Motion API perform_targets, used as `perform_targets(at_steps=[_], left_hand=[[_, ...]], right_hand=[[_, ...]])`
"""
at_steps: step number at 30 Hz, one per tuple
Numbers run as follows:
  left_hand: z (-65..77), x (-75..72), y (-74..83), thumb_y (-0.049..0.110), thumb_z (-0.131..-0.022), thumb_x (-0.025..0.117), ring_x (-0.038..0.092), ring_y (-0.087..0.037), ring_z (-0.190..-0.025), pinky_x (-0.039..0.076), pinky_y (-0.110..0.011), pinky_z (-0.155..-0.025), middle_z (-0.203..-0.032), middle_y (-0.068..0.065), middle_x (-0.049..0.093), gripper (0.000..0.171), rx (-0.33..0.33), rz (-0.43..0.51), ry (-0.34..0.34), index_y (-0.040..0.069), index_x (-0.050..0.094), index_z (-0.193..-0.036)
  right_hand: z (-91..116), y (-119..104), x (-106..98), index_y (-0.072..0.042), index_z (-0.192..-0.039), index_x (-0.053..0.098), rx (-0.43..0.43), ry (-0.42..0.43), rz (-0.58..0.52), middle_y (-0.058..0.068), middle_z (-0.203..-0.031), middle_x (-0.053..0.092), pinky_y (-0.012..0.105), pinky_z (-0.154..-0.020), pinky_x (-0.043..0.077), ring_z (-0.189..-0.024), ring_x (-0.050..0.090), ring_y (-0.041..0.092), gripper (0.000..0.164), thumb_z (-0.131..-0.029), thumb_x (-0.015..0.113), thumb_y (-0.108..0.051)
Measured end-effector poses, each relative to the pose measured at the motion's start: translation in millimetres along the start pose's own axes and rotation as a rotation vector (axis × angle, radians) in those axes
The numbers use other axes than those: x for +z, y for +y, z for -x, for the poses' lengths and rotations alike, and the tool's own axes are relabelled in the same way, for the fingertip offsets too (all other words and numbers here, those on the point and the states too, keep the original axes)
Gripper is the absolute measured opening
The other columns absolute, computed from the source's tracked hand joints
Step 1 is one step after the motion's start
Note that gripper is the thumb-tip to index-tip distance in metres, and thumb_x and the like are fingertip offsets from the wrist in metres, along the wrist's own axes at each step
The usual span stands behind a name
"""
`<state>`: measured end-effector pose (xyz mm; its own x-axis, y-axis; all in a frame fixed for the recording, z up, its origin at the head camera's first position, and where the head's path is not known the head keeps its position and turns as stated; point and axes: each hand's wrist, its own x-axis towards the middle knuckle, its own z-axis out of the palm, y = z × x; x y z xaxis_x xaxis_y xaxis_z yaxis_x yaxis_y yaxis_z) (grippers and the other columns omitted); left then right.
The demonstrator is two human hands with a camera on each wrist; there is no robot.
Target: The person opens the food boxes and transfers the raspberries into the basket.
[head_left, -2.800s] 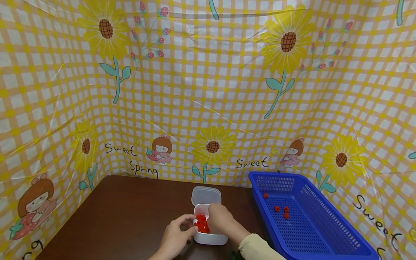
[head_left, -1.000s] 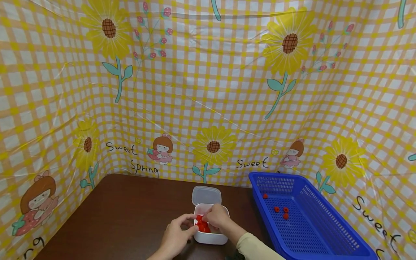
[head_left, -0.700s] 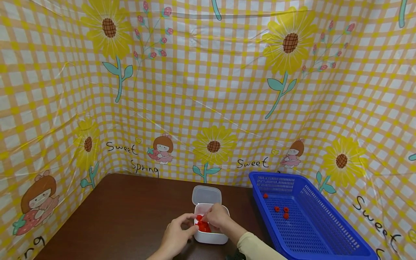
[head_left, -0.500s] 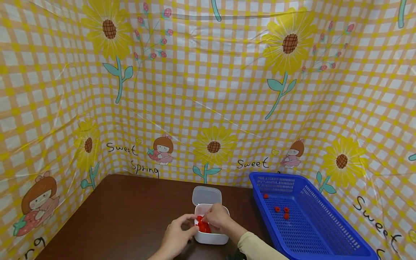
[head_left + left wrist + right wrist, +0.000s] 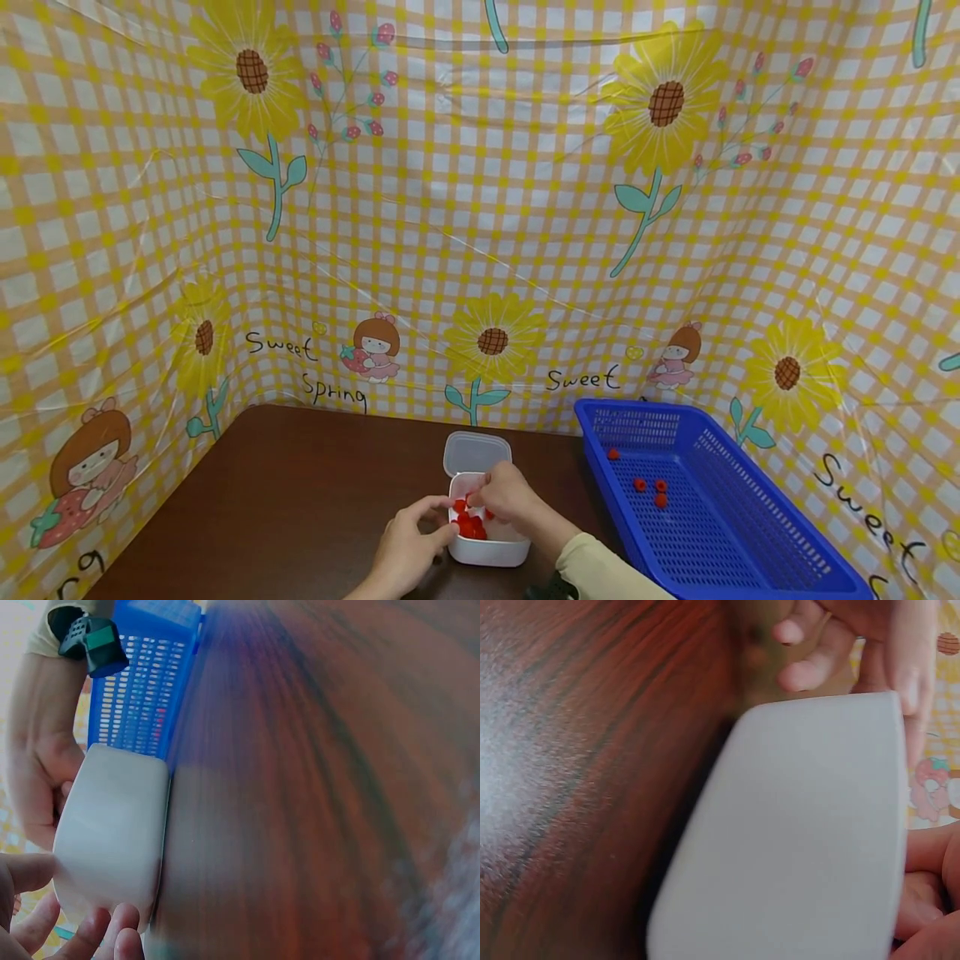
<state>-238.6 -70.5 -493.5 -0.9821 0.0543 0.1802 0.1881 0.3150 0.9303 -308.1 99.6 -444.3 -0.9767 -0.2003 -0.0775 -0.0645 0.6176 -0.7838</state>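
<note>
A white open box [image 5: 487,553] stands on the table with several red raspberries [image 5: 470,527] heaped in its left part. At its left side my left hand [image 5: 408,537] holds the wall, index finger near the far corner and thumb near the front. The left wrist view has its fingertips against the white wall [image 5: 112,825]. My right hand [image 5: 512,497] reaches inside from the right, curled, its fingertips pinching a raspberry at the far edge of the heap. Behind the box wall, the right wrist view hides most of these fingers.
The box's translucent lid [image 5: 477,454] lies folded back behind it. To the right stands a blue perforated basket [image 5: 720,542] with several loose raspberries [image 5: 661,500]. A checked sunflower cloth [image 5: 420,250] walls the dark wooden table [image 5: 300,483] at the back and sides.
My right hand has moved from the box's right part to the heap, then risen slightly, uncovering more red under its fingers. My left hand keeps its place. The basket's raspberries have not moved.
</note>
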Motion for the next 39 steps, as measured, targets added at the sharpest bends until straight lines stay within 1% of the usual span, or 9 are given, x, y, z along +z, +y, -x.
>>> perform_targets(at_steps=[4,9,15,18,21,23,28,32,39], left_hand=[[0.1,0.9,-1.5,0.021,-0.088,0.077,0.065,-0.020,-0.060,0.046,-0.028,-0.054,-0.087,-0.001,0.066,0.034,-0.002,-0.002,0.001,0.011,0.069,-0.119],[-0.2,1.8,-2.5,0.021,-0.087,0.077,0.064,-0.019,-0.060,0.045,-0.028,-0.055,-0.086,0.000,0.066,0.034,-0.003,-0.008,0.000,0.012,0.070,-0.119],[-0.2,2.7,-2.3,0.019,-0.087,0.077,0.063,-0.020,-0.060,0.045,-0.029,-0.055,-0.085,0.000,0.065,0.032,-0.005,0.008,0.001,0.013,0.070,-0.118],[0.1,2.8,-1.5,0.019,-0.087,0.077,0.063,-0.021,-0.060,0.046,-0.029,-0.054,-0.085,-0.001,0.065,0.033,-0.015,0.015,0.005,0.012,0.070,-0.118],[0.6,2.5,-0.2,0.018,-0.087,0.077,0.063,-0.020,-0.061,0.046,-0.029,-0.054,-0.086,-0.002,0.065,0.034,-0.027,0.021,0.007,0.010,0.069,-0.119],[1.0,2.3,0.8,0.017,-0.087,0.077,0.062,-0.020,-0.061,0.047,-0.030,-0.055,-0.086,-0.002,0.065,0.034,-0.037,0.020,0.008,0.010,0.069,-0.119],[0.8,2.2,1.9,0.020,-0.087,0.078,0.062,-0.019,-0.061,0.047,-0.031,-0.055,-0.087,-0.001,0.064,0.033,-0.059,0.025,0.010,0.013,0.070,-0.118],[0.3,2.1,1.6,0.021,-0.087,0.078,0.063,-0.019,-0.061,0.046,-0.030,-0.055,-0.086,-0.001,0.064,0.032,-0.047,0.016,0.013,0.014,0.070,-0.117],[-0.5,1.7,1.7,0.021,-0.087,0.077,0.064,-0.019,-0.060,0.044,-0.028,-0.055,-0.086,-0.001,0.065,0.031,-0.016,-0.006,0.017,0.015,0.071,-0.117]], right_hand=[[4,-8,-11,0.000,-0.083,0.076,0.006,-0.030,-0.029,0.001,-0.060,0.054,0.018,-0.039,0.028,-0.040,0.029,0.007,0.006,-0.085,0.074,-0.005],[4,-14,-26,0.001,-0.088,0.077,0.011,-0.043,-0.067,0.008,-0.079,0.068,0.018,-0.040,0.025,-0.041,0.023,0.006,0.007,-0.086,0.073,-0.004],[1,-15,-43,0.001,-0.091,0.076,0.020,-0.032,-0.100,0.009,-0.091,0.071,0.020,-0.040,0.024,-0.041,0.023,0.007,0.007,-0.087,0.072,-0.002],[0,-15,-51,0.001,-0.092,0.077,0.020,-0.018,-0.091,0.002,-0.077,0.066,0.020,-0.040,0.024,-0.041,0.023,0.008,0.008,-0.087,0.071,-0.002],[-2,-15,-58,0.002,-0.093,0.076,0.022,-0.005,-0.095,-0.003,-0.058,0.049,0.021,-0.040,0.022,-0.041,0.021,0.008,0.009,-0.088,0.071,-0.002],[-3,-15,-63,0.003,-0.094,0.076,0.021,0.000,-0.101,-0.004,-0.054,0.040,0.022,-0.041,0.021,-0.041,0.021,0.008,0.010,-0.088,0.071,-0.002],[-4,-15,-78,0.004,-0.098,0.075,0.024,0.017,-0.114,-0.004,-0.056,0.040,0.022,-0.041,0.020,-0.042,0.021,0.009,0.012,-0.089,0.069,-0.002],[-6,-13,-95,0.006,-0.103,0.073,0.026,0.036,-0.155,-0.006,-0.053,0.031,0.021,-0.042,0.018,-0.043,0.018,0.008,0.016,-0.089,0.068,-0.001],[-6,4,-125,0.010,-0.106,0.071,0.001,0.044,-0.170,-0.007,-0.061,0.042,0.021,-0.043,0.020,-0.044,0.017,0.005,0.020,-0.091,0.066,-0.002]])
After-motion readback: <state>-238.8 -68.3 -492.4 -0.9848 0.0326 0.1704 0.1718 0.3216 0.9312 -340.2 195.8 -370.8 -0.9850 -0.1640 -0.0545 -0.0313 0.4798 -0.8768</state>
